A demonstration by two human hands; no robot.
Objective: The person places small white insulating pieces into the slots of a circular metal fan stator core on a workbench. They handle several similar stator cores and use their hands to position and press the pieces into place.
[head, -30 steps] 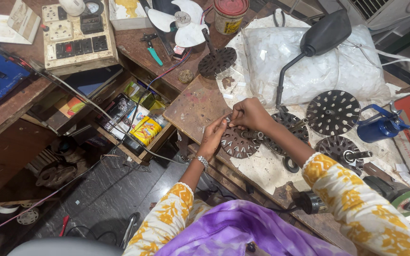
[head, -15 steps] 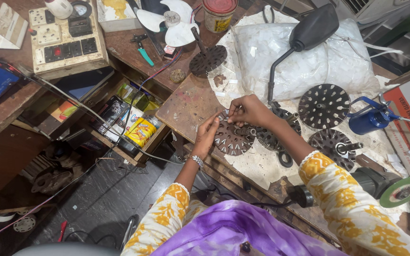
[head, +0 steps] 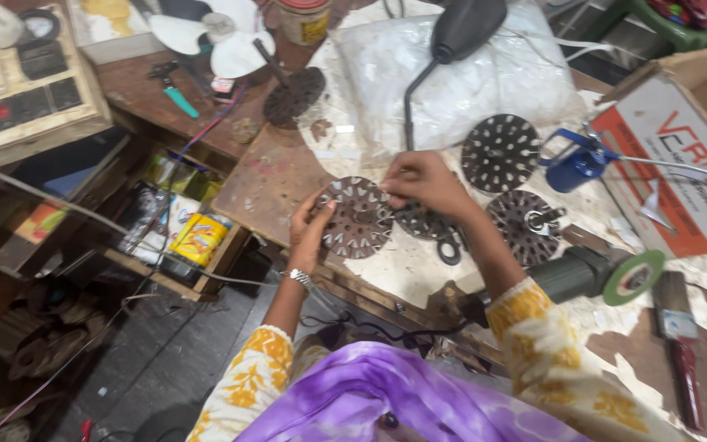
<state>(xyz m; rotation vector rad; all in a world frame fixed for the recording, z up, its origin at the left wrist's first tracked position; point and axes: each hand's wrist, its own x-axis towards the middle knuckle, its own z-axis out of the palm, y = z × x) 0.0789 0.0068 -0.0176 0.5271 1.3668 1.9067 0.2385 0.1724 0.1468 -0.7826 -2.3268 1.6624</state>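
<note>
A round slotted metal disc, a motor stator plate, rests at the edge of the workbench. My left hand grips its left rim from below. My right hand pinches at its upper right rim, fingertips on the disc. Whether a thin wire runs between my fingers is too small to tell. Under my right wrist lies a second dark disc. Two more discs lie to the right.
A blue oil can and a cardboard box stand at the right. A black desk lamp leans over a white plastic bag. Green tape roll, brush, switch board, white fan blades.
The view has shifted and drawn closer. Both hands stay on the same disc, with the left hand now lower on its rim.
</note>
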